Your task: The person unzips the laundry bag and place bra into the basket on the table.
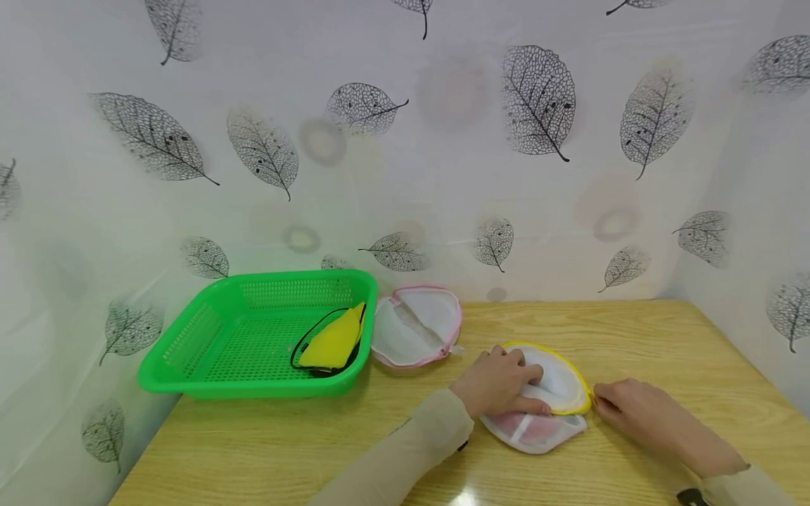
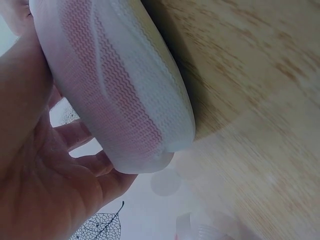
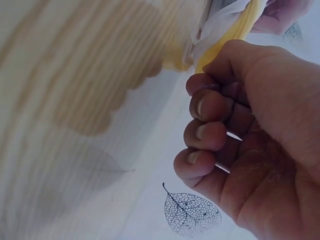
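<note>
A white mesh laundry bag [image 1: 557, 372] with yellow zip edging [image 1: 579, 383] lies at the right of the table. Something pink shows through its near side, which bulges in the left wrist view as pink-and-white mesh [image 2: 120, 90]. My left hand [image 1: 500, 383] grips the bag from the left, fingers over the top and thumb at the near side. At the bag's right end my right hand [image 1: 645, 414] pinches the end of the yellow edging [image 3: 232, 37] between thumb and forefinger, its other fingers curled. The zip pull itself is hidden by those fingertips.
A green plastic basket [image 1: 152, 378] stands at the left, holding a yellow item [image 1: 334, 341] with black cord. Between basket and hands lies another white mesh bag with pink edging [image 1: 414, 327]. A leaf-patterned sheet [image 1: 443, 176] hangs behind the wooden table [image 1: 285, 450].
</note>
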`<move>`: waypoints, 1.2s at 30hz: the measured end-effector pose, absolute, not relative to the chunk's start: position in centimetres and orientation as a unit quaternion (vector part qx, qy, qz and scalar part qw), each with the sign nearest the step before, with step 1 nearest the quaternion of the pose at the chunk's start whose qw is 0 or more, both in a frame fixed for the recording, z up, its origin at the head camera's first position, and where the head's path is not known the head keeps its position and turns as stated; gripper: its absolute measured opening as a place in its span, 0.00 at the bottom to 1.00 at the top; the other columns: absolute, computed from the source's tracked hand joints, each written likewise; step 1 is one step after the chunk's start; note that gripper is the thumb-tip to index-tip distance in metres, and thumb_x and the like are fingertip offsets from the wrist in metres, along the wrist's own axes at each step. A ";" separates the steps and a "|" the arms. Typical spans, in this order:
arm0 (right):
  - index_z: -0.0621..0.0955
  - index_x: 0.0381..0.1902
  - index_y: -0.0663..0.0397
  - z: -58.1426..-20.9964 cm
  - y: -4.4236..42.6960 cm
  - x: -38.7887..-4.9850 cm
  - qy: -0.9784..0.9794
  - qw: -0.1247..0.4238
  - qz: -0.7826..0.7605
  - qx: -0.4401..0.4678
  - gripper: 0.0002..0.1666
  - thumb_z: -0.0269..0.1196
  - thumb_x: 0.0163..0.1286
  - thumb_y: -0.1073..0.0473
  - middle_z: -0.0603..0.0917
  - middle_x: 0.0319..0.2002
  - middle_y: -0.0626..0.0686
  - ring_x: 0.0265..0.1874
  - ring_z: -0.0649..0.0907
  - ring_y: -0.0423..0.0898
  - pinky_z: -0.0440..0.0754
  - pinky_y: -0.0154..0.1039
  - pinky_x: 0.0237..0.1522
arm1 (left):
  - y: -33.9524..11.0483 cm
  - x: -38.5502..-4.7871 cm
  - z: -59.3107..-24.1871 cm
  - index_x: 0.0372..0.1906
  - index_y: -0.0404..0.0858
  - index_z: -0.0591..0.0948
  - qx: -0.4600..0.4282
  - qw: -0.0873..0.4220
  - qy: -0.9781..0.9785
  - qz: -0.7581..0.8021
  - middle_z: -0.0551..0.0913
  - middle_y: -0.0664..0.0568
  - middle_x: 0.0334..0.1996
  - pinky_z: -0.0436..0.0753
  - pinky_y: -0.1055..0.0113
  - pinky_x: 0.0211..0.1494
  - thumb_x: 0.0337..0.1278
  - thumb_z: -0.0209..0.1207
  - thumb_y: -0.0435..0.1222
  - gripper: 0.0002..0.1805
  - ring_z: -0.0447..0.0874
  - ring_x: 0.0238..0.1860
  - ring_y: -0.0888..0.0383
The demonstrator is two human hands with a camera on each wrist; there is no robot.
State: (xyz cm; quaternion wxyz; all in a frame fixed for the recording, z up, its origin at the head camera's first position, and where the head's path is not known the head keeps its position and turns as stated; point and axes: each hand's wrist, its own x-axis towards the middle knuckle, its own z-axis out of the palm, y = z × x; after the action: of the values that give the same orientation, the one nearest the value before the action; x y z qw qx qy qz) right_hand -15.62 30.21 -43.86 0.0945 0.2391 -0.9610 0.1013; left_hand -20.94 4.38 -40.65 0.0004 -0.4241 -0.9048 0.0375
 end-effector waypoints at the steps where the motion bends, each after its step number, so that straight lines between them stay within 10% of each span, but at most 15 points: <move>1: 0.66 0.20 0.38 -43.9 30.2 -15.6 -0.962 0.091 0.101 0.239 0.23 0.66 0.65 0.65 0.59 0.17 0.35 0.19 0.59 0.29 0.61 0.29 0.23 | 4.4 -20.9 -40.7 0.46 0.57 0.75 -0.424 0.001 -0.905 0.037 0.79 0.60 0.50 0.75 0.68 0.40 0.64 0.48 0.72 0.26 0.74 0.40 0.58; 36: 0.67 0.19 0.39 -43.9 30.0 -14.5 -0.966 0.079 0.089 0.231 0.22 0.66 0.64 0.64 0.60 0.17 0.35 0.18 0.59 0.29 0.60 0.28 0.22 | 4.5 -20.9 -40.6 0.48 0.58 0.75 -0.418 0.000 -0.907 0.038 0.80 0.59 0.51 0.77 0.66 0.44 0.64 0.48 0.71 0.26 0.75 0.42 0.58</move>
State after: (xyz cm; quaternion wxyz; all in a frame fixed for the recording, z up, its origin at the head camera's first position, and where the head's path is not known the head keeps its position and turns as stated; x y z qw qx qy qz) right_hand -14.54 29.98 -43.89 0.0790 0.2312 -0.9656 0.0892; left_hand -20.86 4.49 -40.63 0.0000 -0.4183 -0.9075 0.0384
